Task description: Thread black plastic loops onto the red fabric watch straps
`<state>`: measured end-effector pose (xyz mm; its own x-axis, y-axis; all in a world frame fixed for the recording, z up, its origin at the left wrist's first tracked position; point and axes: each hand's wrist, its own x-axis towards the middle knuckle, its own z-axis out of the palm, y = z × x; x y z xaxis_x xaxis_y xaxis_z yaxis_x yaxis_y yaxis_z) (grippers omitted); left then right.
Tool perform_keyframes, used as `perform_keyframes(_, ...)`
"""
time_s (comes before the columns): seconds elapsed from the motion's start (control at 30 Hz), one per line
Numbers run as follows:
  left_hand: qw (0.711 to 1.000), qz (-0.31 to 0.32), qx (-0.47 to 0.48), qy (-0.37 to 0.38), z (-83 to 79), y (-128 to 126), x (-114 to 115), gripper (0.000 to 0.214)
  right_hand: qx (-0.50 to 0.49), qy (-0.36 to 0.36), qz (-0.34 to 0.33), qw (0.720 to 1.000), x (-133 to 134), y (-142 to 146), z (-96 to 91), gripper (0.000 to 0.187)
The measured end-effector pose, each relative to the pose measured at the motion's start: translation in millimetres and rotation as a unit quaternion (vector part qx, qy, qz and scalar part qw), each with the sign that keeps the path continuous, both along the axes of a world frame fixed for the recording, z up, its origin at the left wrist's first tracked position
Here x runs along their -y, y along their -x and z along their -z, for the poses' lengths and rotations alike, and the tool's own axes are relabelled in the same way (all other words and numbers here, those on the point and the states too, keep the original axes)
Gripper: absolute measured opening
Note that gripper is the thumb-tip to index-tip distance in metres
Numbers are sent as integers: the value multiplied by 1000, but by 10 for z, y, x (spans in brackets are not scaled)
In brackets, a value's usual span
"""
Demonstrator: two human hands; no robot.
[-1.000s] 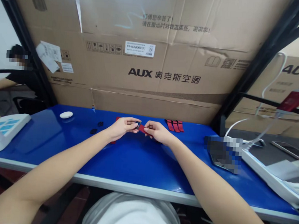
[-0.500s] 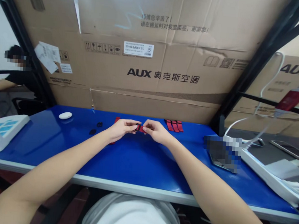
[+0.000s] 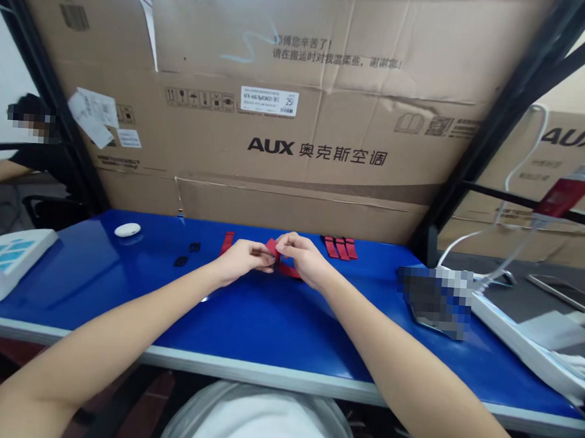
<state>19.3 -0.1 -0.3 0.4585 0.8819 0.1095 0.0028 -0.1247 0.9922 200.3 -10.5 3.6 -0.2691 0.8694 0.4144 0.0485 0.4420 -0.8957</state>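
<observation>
Now left hand (image 3: 242, 261) and right hand (image 3: 306, 255) have fingertips clamped on the red fabric strap (image 3: 272, 246), between them over the blue tabletop (image 3: 264, 330); one slackened pinch could let it slip.

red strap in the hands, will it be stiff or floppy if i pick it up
The red strap is probably floppy: red rises between the left hand and right hand, and what seems its other end curves below. It looks thin and narrow, so likely light. That flat shape should make rolling unlikely.
</observation>
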Motion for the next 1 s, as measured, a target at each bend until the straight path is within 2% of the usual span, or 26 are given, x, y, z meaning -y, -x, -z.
perform_keyframes(0.1,991,-41,-92,-87,0,-3,-8,20,80,-27,10,996,-13,-68,-21,9)
perform_keyframes(0.2,976,-72,-142,-148,3,-3,-7,24,185,-48,45,981,7,-95,-35,7)
perform_keyframes(0.53,965,-84,-170,-184,25,-18,34,26,238,-51,109,964,53,-19,-22,10)
perform_keyframes(0.83,962,-88,-164,-199,-5,-34,77,22,234,-95,123,960,39,-5,14,14)
perform_keyframes(0.9,975,-74,-120,-174,-20,-37,74,22,196,-59,105,973,35,0,16,12)
perform_keyframes(1.0,992,-38,-41,-111,-37,-30,53,32,74,53,30,995,22,-10,4,17)
